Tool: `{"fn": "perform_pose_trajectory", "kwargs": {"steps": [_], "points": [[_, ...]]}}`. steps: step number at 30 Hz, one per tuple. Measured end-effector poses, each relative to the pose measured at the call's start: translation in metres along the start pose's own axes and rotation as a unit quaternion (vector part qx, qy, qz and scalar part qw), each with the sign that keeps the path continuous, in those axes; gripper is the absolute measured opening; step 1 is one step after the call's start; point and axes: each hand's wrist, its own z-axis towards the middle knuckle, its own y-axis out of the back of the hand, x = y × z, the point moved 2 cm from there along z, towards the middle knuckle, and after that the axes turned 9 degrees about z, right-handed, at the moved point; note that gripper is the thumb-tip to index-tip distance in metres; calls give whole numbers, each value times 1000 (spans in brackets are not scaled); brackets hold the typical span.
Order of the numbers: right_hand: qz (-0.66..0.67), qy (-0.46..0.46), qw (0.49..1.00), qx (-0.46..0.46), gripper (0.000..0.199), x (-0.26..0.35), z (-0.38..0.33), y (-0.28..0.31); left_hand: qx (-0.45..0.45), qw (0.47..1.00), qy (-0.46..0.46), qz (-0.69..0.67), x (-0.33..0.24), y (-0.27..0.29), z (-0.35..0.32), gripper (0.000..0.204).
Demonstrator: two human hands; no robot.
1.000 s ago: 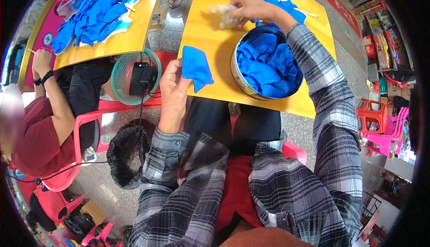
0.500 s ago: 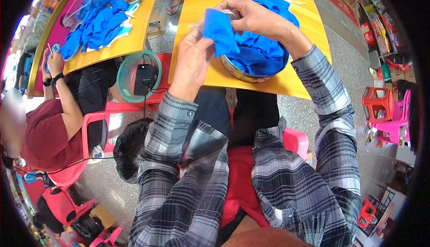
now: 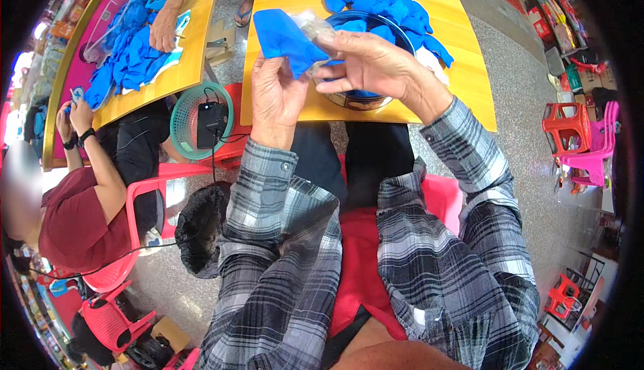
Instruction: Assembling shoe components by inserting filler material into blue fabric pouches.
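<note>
Fingers of both my hands pinch a blue cloth piece with a clear plastic bag, left hand below, right hand beside. Held above round metal bowl of blue pieces on yellow counter. Green basket left.

Bright, even daylight fills the scene, with soft shadows and no harsh contrast. The glossy yellow rectangular tabletop carries a mild sheen. Far left of it, a patch at the rim is blown out to white. The fisheye lens bends the tabletop's straight edges and leaves black corners. The centre is sharp; a face at the left is blurred.
</note>
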Motion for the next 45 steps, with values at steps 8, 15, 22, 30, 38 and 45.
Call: {"fn": "perform_pose_trajectory", "kwargs": {"steps": [8,15,22,30,38,45], "points": [[12,108,993,-43,27,-1,1,6,-15,997,-57,-52,-5,-14,-13,45],[-250,196,947,-55,22,18,-8,16,112,991,60,42,-28,-4,-27,45],[-254,199,938,-129,28,2,-6,16,151,906,83,387,-19,-21,-30,23],[-146,193,966,-93,35,-1,-13,28,24,975,13,222,-12,-10,-21,14],[-63,132,987,-60,32,-2,-12,23,21,990,5,136,-16,-16,-25,18],[-258,107,953,-120,20,2,-22,13,56,985,-32,159,-16,-12,-30,16]]}}
